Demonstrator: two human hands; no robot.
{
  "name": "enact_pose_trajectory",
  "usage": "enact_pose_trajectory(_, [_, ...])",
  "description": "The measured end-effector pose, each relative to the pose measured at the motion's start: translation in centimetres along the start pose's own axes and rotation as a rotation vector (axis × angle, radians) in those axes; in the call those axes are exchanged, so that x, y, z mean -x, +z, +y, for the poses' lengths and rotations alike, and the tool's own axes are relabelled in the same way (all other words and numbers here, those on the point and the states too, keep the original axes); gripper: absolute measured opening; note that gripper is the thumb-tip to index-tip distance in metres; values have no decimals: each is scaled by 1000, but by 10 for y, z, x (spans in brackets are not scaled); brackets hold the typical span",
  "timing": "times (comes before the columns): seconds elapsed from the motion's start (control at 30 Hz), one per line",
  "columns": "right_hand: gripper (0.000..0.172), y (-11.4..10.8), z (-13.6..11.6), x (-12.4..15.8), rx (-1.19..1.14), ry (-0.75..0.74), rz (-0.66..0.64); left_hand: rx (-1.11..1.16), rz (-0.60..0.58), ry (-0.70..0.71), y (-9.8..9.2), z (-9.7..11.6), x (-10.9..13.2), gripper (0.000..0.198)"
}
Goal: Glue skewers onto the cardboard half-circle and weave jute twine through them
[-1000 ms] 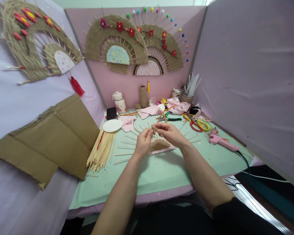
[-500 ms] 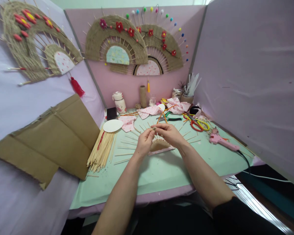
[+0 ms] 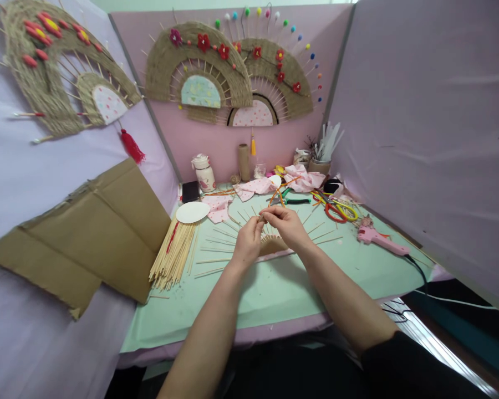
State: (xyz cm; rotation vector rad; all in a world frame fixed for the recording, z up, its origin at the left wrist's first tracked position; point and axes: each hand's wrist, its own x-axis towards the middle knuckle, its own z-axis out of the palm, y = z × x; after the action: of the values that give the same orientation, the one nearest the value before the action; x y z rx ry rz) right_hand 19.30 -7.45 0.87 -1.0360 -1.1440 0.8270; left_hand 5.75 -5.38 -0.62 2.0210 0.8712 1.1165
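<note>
My left hand [image 3: 248, 241] and my right hand [image 3: 289, 226] meet at the fingertips, both closed in a pinch. Between them is something small and brownish, too hidden by the fingers to name. Below lies a half-round cardboard piece [image 3: 273, 247] with a pink edge, flat on the green tabletop [image 3: 270, 293]. Thin wooden sticks [image 3: 216, 249] fan out from it to both sides and away from me. My hands are above its middle and cover several of the sticks.
Left: a bundle of sticks [image 3: 174, 252] under a white oval disc [image 3: 192, 212], and a leaning cardboard sheet [image 3: 91, 238]. Behind: pliers [image 3: 293, 200], pink fabric [image 3: 303, 178], a bottle [image 3: 203, 173]. Right: scissors [image 3: 336, 209] and a corded pink glue gun [image 3: 380, 241]. Finished fans [image 3: 199, 61] hang behind.
My fingertips have shifted slightly, with the right fingers a little higher and the small brownish thing less visible. The view has moved a little; the cardboard piece and sticks stay put.
</note>
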Motion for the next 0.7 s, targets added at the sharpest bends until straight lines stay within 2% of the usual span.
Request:
enact_pose_trajectory(0.13, [24, -2, -3, -4, -52, 22, 47, 102, -48, -78, -1, 0, -1, 28])
enact_pose_trajectory(0.33, [31, -7, -4, -13, -217, 133, 12, 564, -200, -249, -1, -1, -4, 35])
enact_pose_trajectory(0.4, [29, -11, -6, -18, -187, 103, 43, 584, -235, -289, -4, -3, -5, 36])
enact_pose_trajectory(0.5, [24, -21, -11, -27, -95, 29, 85, 496, -245, -361, -11, -11, -8, 35])
enact_pose_trajectory(0.57, [23, -28, -19, -30, -27, -11, 80, 459, -150, -393, -18, -16, -12, 35])
enact_pose_trajectory(0.63, [22, -32, -28, -30, 63, -33, 34, 490, 53, -392, -23, -19, -16, 36])
enact_pose_trajectory(0.7, [22, -32, -36, -27, 168, -25, -67, 597, 221, -381, -26, -19, -19, 38])
